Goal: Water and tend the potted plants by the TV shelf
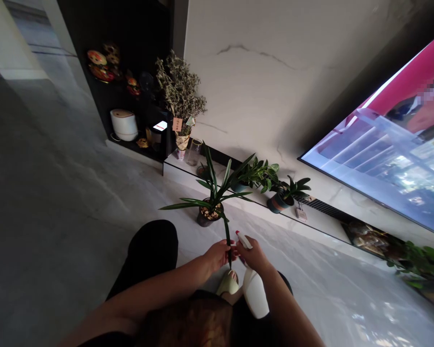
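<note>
A potted plant with long strap-like green leaves stands on the floor in front of me, its dark pot topped with pale chips. One leaf bends down toward me, and my left hand has its fingers closed around that leaf near the tip. In my right hand is a white spray bottle, gripped at the neck below its trigger head. The red-tipped nozzle points up and to the left, close beside the held leaf.
A low white ledge runs along the wall, bearing a leafy potted plant, a smaller potted plant, a glass jar and a dried bouquet. A lit television hangs at right. A white appliance occupies the dark shelf.
</note>
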`<control>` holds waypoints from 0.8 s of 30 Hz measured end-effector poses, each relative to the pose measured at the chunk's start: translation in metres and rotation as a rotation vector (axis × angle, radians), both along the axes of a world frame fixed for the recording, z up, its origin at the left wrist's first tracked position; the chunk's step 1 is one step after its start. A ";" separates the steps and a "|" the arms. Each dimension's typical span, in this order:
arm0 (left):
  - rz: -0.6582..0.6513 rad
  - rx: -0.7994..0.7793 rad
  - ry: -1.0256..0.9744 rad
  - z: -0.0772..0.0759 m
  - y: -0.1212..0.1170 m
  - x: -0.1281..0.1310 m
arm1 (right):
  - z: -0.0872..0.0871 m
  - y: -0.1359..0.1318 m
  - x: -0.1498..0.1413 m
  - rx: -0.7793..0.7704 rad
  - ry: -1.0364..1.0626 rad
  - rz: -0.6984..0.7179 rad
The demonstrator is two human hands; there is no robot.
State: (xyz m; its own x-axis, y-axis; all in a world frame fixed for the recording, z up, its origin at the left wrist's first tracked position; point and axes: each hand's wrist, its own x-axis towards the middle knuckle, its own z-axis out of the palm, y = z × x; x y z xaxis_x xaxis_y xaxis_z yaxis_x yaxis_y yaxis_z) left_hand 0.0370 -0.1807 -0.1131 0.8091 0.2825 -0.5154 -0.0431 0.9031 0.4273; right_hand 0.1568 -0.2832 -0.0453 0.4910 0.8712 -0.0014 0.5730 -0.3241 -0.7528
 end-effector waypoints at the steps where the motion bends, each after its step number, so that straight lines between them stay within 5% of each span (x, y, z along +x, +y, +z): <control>1: 0.002 0.003 0.007 0.000 0.000 -0.001 | 0.000 0.002 0.000 -0.001 -0.012 -0.012; 13: -0.012 0.010 0.023 0.002 0.001 -0.007 | 0.000 0.025 0.009 -0.060 -0.053 -0.052; 24: -0.008 0.046 -0.037 -0.008 0.007 -0.003 | -0.005 0.039 0.014 0.060 -0.086 -0.088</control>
